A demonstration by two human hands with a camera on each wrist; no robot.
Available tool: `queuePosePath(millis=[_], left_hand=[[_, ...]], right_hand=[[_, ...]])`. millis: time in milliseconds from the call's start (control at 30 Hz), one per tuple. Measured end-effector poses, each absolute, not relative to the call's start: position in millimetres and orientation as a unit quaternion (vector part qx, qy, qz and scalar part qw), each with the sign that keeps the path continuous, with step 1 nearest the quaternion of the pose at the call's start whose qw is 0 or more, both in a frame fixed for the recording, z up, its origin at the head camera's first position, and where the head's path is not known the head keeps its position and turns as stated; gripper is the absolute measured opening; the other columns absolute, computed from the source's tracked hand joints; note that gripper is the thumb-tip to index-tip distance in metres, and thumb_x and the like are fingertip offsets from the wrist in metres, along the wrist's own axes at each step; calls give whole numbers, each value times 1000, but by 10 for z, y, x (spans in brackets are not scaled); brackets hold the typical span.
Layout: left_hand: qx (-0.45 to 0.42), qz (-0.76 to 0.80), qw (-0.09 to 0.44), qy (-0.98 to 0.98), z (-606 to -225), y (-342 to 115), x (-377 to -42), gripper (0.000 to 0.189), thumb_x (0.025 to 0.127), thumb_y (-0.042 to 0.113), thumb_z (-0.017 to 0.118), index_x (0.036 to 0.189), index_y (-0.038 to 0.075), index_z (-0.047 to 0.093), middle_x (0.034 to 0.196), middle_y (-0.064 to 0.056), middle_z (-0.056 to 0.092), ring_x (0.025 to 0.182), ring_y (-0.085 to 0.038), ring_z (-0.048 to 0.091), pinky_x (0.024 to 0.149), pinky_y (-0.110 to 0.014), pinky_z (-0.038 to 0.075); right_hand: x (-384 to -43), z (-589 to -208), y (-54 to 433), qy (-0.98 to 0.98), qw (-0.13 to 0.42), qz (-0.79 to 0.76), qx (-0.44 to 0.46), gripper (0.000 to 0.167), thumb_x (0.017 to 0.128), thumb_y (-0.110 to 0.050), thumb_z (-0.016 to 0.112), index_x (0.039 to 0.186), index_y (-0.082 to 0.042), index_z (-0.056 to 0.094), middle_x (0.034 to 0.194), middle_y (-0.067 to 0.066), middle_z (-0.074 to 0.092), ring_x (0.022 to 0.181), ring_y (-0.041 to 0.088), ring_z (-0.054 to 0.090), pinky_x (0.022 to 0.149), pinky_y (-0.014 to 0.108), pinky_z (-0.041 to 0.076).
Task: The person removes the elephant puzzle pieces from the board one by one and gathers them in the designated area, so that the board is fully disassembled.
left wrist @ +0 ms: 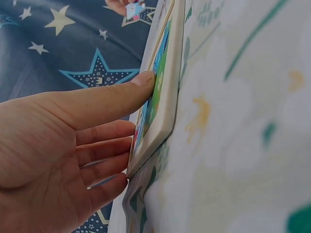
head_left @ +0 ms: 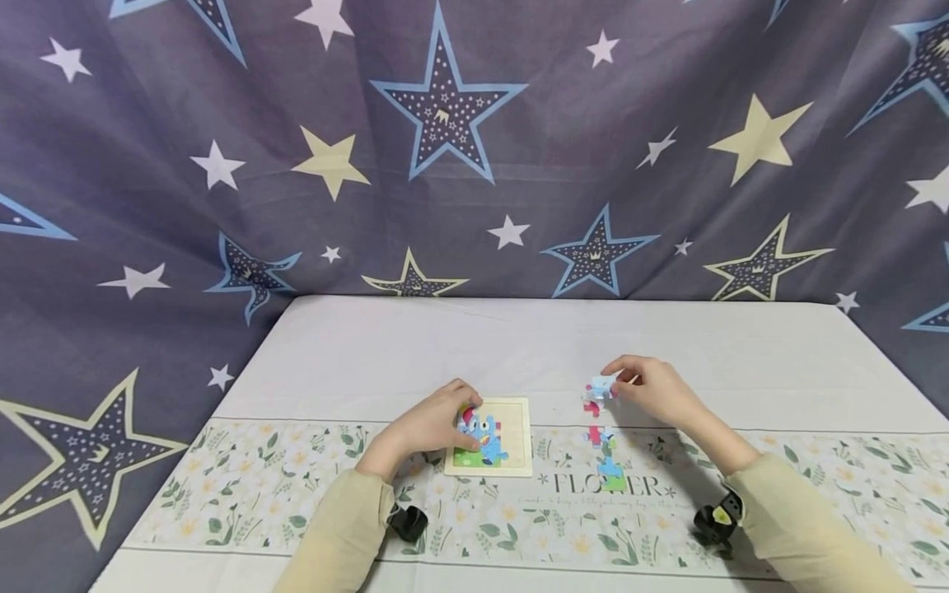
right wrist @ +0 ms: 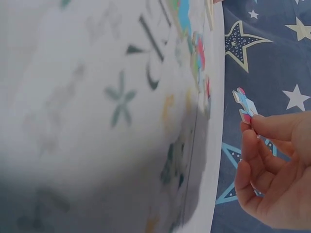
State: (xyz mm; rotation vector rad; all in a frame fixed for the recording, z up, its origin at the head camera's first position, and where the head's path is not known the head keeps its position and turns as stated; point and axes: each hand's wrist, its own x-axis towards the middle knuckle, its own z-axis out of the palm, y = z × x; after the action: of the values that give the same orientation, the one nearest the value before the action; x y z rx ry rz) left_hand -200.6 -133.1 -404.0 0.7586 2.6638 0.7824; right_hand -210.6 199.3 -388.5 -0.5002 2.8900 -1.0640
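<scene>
Head view: bright, diffuse light; soft shadow under right forearm (head_left: 712,435); lower-left star (head_left: 91,455) stretched. Left wrist: left hand (left wrist: 63,141) fairly sharp, tablecloth (left wrist: 243,121) blurred at right. Right wrist: tablecloth blurred, lower left shadowed.

The cloth (head_left: 549,539) bears dark capitals (head_left: 574,483) reading "FLO" and "ER", with a puzzle piece (head_left: 611,475) lying over the spot between them and a small flower-shaped mark (head_left: 670,492) at either end. Under them runs a thin script line (head_left: 586,501), too small to make out. The right wrist view shows one such mark beside blurred letter strokes (right wrist: 152,39).
</scene>
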Motion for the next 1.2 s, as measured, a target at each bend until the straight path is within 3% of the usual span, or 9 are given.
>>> queuePosePath(millis=[1200], left_hand=[[257,270,136,918,-4018,-1329,-2002,60,71,26,77,121,3,52,125,-6,45,113,-22,45,99,-40,37]], right_hand=[[-2056,-4017,2344,945,34,-304,-118,18,86,-12,59,102,-7,64,86,8,67,74,17,60,60,29,45]])
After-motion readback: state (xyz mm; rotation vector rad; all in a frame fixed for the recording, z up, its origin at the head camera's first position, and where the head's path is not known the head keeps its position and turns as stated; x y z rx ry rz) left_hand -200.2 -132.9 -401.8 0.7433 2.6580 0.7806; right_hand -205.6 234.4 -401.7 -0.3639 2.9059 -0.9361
